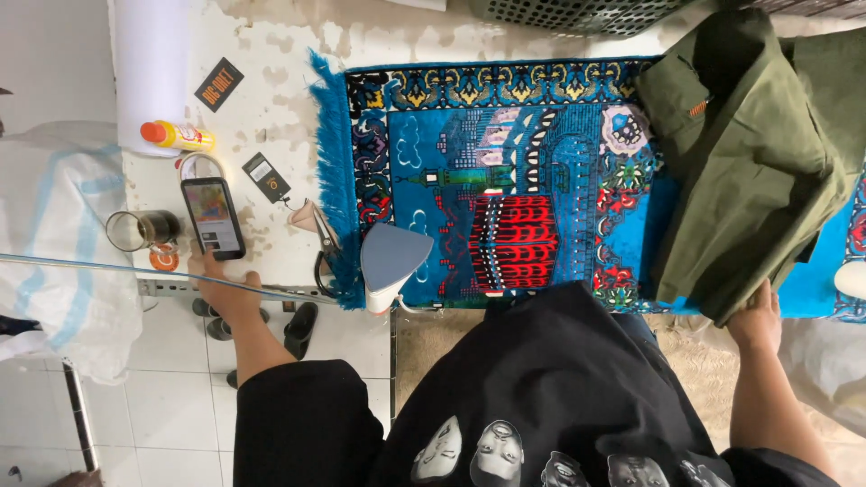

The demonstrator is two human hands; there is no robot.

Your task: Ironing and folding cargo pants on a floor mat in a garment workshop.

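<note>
My left hand [219, 281] rests at the near edge of a worn white table [271, 81], its fingertips touching the lower end of a smartphone [212, 216] with a lit screen. My right hand [756, 320] grips the near edge of a folded olive-green garment [749, 162]. The garment lies on the right part of a blue patterned rug [505, 180] with a fringe. A white and grey clothes iron [393, 261] stands on the rug's near left corner, between my two hands.
A glass mug [140, 230], a yellow bottle with an orange cap [179, 135], a white roll [152, 63], two dark tags and a pair of scissors [320, 243] lie on the table's left. A dark mesh basket [577, 13] sits at the far edge. Sandals stand on the tiled floor.
</note>
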